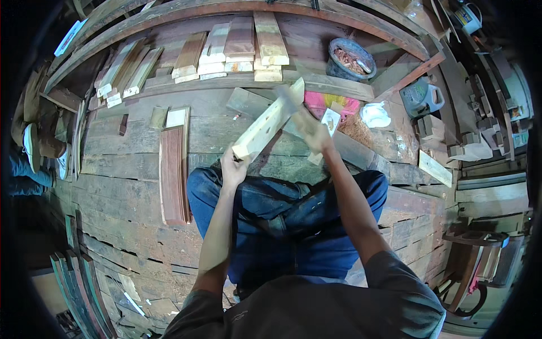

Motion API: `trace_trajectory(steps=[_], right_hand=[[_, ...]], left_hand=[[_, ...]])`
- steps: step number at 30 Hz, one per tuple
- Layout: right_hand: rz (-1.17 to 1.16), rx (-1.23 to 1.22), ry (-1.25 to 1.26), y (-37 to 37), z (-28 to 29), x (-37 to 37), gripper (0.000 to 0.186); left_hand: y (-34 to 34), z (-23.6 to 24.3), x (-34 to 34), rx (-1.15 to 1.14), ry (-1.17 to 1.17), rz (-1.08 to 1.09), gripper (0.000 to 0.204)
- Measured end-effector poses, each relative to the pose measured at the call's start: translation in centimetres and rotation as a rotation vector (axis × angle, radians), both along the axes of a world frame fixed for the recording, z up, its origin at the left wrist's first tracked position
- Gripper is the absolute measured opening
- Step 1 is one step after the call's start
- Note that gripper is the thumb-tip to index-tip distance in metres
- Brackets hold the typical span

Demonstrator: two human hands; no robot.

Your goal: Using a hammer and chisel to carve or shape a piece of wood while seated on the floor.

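My left hand [234,165] is closed on the lower end of a pale board [259,127], which slants up to the right over a wider plank lying on the floor. My right hand [317,135] grips a motion-blurred tool [289,100] whose greyish end is at the board's upper right; I cannot make out exactly what it is. Just right of that hand lie a small white piece with a mark on it [331,117], a pink and yellow sheet [347,104] and wood shavings [358,130].
Board stacks [240,37] line the low shelf ahead, beside a bucket [350,56]. A jug [420,100] and white bag [374,114] sit to the right. Reddish planks [172,175] lie left of my knees. Another person's feet [34,147] show at the far left.
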State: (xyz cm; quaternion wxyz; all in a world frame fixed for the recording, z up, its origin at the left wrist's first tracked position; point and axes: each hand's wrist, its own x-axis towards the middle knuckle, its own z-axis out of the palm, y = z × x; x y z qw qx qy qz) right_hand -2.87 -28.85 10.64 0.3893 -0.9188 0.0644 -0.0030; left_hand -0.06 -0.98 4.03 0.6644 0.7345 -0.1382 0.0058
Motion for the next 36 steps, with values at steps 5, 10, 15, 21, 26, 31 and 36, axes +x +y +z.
trace_trajectory(steps=[5, 10, 15, 21, 26, 31, 36], right_hand=[[0.278, -0.086, -0.005, 6.8, -0.1, -3.0, 0.065], [0.101, -0.025, 0.101, 2.1, 3.4, -0.5, 0.063], [0.114, 0.09, 0.131, 5.9, 0.3, 0.3, 0.066], [0.242, 0.017, -0.043, 0.1, -2.9, 1.9, 0.06], [0.204, -0.073, -0.199, 4.2, -2.6, 1.5, 0.055], [0.432, 0.008, -0.069, 3.2, -0.3, 1.0, 0.046], [0.05, 0.01, -0.162, -2.8, -1.6, 4.6, 0.043]], left_hand=[[2.1, -0.3, -0.5, -0.223, 0.182, 0.088, 0.041], [0.4, 0.7, 0.3, -0.208, 0.284, 0.02, 0.045], [2.2, -0.4, 0.1, -0.252, 0.228, 0.037, 0.044], [0.6, 1.1, 0.2, -0.328, 0.304, -0.006, 0.045], [1.4, 0.0, 0.3, -0.276, 0.211, 0.043, 0.045], [2.1, -0.4, -0.1, -0.182, 0.249, 0.097, 0.042], [0.0, 0.5, 0.6, -0.268, 0.198, 0.022, 0.036]])
